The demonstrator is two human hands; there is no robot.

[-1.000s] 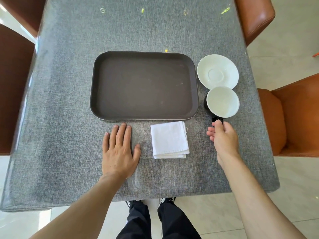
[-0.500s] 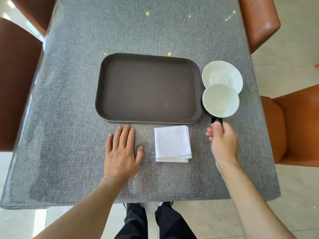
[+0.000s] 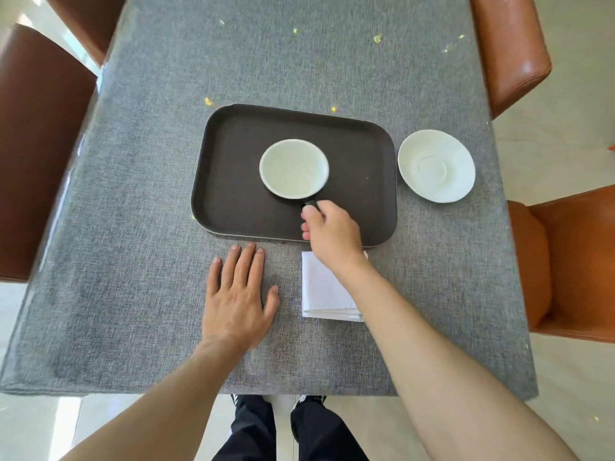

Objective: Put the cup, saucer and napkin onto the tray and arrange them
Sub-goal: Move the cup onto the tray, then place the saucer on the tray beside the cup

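Pinching the cup [image 3: 294, 168] handle in the right grip [image 3: 327, 231] over tray [image 3: 233, 207] centre; saucer [image 3: 436, 165] off its right edge; left grip [image 3: 238, 296] flat, empty.

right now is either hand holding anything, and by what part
The right hand holds the cup by its dark handle, over the tray. The left hand holds nothing.
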